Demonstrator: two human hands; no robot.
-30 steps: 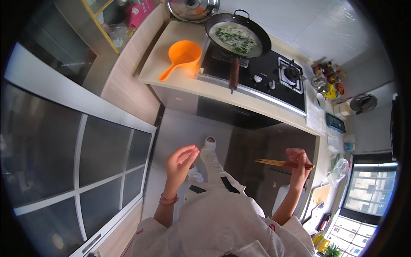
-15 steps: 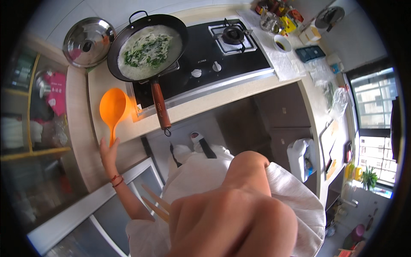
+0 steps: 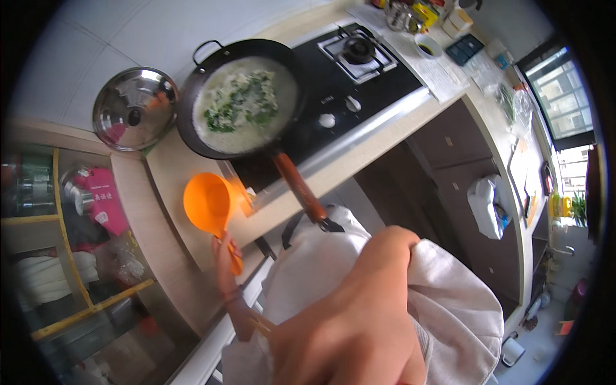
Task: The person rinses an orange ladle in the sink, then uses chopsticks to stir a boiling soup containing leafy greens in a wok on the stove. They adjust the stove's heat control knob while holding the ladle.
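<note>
My left hand (image 3: 226,251) is closed around the handle of an orange plastic ladle (image 3: 208,200), held beside the counter's front edge. Close below the camera is my right hand (image 3: 350,327), a large fist seen from its back. Pale wooden chopsticks (image 3: 260,325) stick out to its left; its fingers are hidden. A black wok (image 3: 188,119) stands on the left side of the cooktop, its brown wooden handle (image 3: 298,187) pointing toward me. White broth with noodle-like strands and chopped greens (image 3: 244,102) fills it.
A steel lid (image 3: 136,106) leans on the wall left of the wok. The right burner (image 3: 358,50) bears no pot. Farther right are a small white bowl (image 3: 426,46) with dark liquid and a dark tray (image 3: 464,49). A glass-fronted cabinet (image 3: 61,256) stands at left.
My left hand has taken hold of the orange ladle, which was at its fingertips on the counter. The whole view has tilted and shifted. The right hand keeps the chopsticks.
</note>
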